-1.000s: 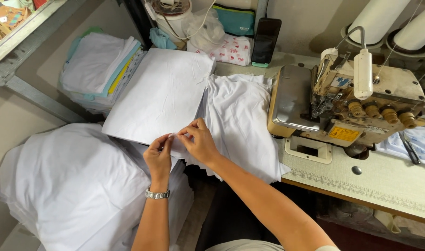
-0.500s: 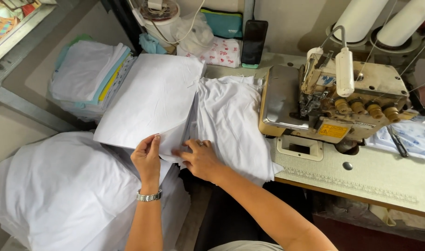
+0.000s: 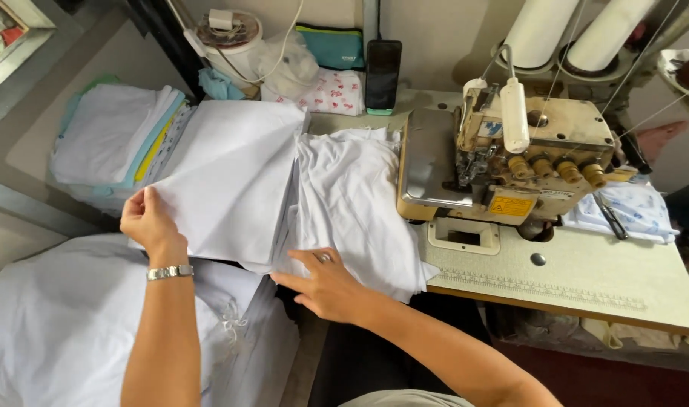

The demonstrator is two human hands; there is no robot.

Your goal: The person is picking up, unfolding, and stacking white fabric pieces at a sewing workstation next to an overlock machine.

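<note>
Flat white fabric panel [image 3: 231, 177] lies smooth; left hand [image 3: 144, 222] pinches its edge, right hand [image 3: 325, 283] rests spread wide on crumpled white cloth [image 3: 359, 203].

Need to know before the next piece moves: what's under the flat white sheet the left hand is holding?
The white sheet tops a stack of white cut pieces, layered edges showing beside the right hand. The left hand grips its left edge. How deep the stack runs and what it rests on is covered.
</note>
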